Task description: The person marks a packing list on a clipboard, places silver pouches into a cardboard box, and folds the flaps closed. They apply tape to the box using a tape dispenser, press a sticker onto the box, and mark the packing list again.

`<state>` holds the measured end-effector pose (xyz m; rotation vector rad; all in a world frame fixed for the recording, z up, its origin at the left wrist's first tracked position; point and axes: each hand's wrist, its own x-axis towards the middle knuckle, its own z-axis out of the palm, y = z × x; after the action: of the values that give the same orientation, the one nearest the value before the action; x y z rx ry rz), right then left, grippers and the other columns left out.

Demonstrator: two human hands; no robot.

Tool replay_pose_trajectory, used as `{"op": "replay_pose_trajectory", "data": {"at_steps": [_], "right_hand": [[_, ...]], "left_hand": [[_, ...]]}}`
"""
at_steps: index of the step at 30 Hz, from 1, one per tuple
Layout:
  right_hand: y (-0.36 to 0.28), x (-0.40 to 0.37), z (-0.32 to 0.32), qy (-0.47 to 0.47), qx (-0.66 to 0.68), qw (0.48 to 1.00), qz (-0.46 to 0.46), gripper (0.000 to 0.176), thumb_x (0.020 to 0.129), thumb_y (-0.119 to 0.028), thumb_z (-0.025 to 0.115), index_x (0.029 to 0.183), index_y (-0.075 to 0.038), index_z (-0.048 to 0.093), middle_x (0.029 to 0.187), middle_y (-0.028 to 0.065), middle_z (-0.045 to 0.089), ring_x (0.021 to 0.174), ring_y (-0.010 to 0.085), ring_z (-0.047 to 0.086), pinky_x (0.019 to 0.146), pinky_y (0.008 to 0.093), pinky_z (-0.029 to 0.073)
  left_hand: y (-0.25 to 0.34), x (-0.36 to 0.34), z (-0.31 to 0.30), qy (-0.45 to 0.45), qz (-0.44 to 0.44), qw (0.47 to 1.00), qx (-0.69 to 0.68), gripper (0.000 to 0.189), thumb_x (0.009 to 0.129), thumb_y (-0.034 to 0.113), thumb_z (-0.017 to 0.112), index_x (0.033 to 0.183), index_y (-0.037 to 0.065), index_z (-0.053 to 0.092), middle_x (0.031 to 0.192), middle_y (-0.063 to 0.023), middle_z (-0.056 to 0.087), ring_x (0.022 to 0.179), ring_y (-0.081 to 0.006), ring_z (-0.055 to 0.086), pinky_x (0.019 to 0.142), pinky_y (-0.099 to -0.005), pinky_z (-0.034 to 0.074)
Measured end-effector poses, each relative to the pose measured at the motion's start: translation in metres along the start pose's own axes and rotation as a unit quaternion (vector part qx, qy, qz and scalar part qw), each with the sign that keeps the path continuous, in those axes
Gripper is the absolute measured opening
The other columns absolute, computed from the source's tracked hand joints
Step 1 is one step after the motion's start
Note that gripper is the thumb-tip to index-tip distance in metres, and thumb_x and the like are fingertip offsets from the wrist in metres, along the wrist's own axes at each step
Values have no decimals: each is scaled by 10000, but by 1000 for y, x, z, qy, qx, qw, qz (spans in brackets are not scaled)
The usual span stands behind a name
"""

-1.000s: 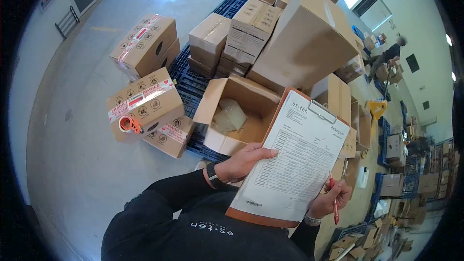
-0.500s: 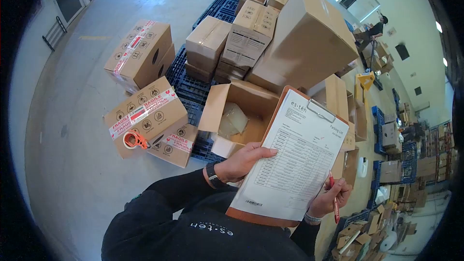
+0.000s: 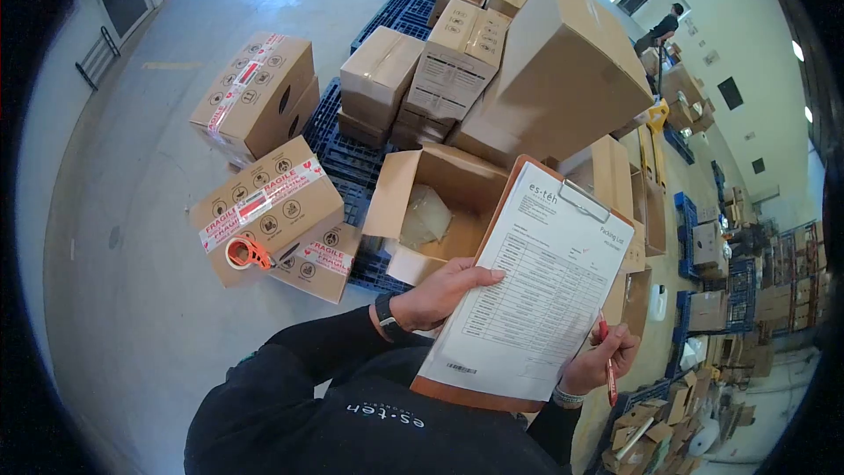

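Note:
My left hand (image 3: pixel 444 295) is closed on the left edge of a brown clipboard (image 3: pixel 479 398), its thumb lying over the paper. A printed packing list (image 3: pixel 541 290) sits under the metal clip (image 3: pixel 587 200), with a small red mark near its top right. My right hand (image 3: pixel 600 361), at the clipboard's lower right edge, is closed around a red pen (image 3: pixel 608 361). Just beyond the clipboard stands an open cardboard box (image 3: pixel 393 198) with a translucent, crumpled plastic-looking item (image 3: pixel 425 215) inside.
Taped boxes marked fragile (image 3: pixel 268 198) stand at the left, with an orange tape dispenser (image 3: pixel 249 253) on one. More cartons (image 3: pixel 457 53) and a tall box (image 3: pixel 571 62) rest around a blue pallet (image 3: pixel 352 167). A person (image 3: pixel 661 28) is at the far right near a yellow pallet jack (image 3: pixel 658 114).
The person in the background has moved further away with the pallet jack. My hands, clipboard and pen stay nearly the same; the view has shifted very slightly.

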<state>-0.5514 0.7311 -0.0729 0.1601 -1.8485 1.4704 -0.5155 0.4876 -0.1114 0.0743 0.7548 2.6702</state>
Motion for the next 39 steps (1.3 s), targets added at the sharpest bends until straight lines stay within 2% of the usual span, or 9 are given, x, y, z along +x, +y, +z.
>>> {"op": "replay_pose_trajectory", "data": {"at_steps": [10,12,15,18,22,24,30,34,39], "right_hand": [[-5,-3,4,2,-26,1000,8,327,991,-204,560,718,-77,433,613,-13,448,543,48,382,500,208,314],[-9,-3,7,10,-37,999,21,299,972,-129,533,714,-69,392,621,-2,407,551,73,370,511,241,326],[-13,-4,11,11,-31,999,21,297,972,-128,530,715,-66,393,623,-2,403,552,75,365,508,242,319],[-10,-8,7,1,-35,999,14,295,972,-128,529,717,-64,395,626,-1,401,552,78,365,506,246,318],[-4,-7,4,1,-40,999,14,294,971,-131,533,719,-60,400,628,-3,396,550,80,362,504,248,318],[-3,-7,4,1,-28,1000,4,340,995,-200,557,705,-79,426,612,-15,427,535,54,381,489,218,305],[-6,-9,8,12,-46,999,-8,338,994,-204,558,710,-80,422,612,-19,421,532,53,377,485,215,306],[-8,-9,7,1,-20,1000,-2,332,992,-205,561,717,-79,425,614,-18,428,531,52,380,485,213,309],[-10,-10,8,21,-34,999,29,306,974,-137,541,712,-68,400,622,5,436,549,73,405,516,231,355]], "left_hand": [[0,-3,-4,1,12,1000,-24,487,982,197,509,1359,-98,421,1318,-215,555,1149,-239,614,951,-328,523],[-1,-3,-4,-4,20,999,-34,483,982,195,510,1360,-93,425,1313,-210,561,1152,-238,612,956,-332,519],[-3,-4,-6,-5,16,998,-58,417,984,176,523,1310,-83,493,1271,-170,594,1122,-218,620,962,-319,504],[-2,-9,-7,-5,22,998,-54,415,980,181,535,1302,-79,506,1263,-167,601,1119,-217,623,956,-315,507],[-2,-9,-7,0,21,998,-52,420,977,183,544,1306,-75,506,1266,-166,600,1119,-214,624,951,-311,511],[-3,-8,-8,1,19,998,-60,415,978,179,543,1304,-75,508,1265,-165,602,1116,-210,626,950,-307,512],[-3,-8,-11,-1,13,999,-49,419,981,177,538,1312,-77,498,1272,-166,596,1121,-211,622,949,-309,512],[-2,-9,-10,-4,22,999,-48,421,981,177,538,1313,-79,495,1273,-168,595,1120,-211,623,949,-310,512],[-3,-9,-10,-5,19,998,-51,423,984,178,530,1315,-82,491,1274,-169,592,1124,-217,618,951,-316,510]]}}
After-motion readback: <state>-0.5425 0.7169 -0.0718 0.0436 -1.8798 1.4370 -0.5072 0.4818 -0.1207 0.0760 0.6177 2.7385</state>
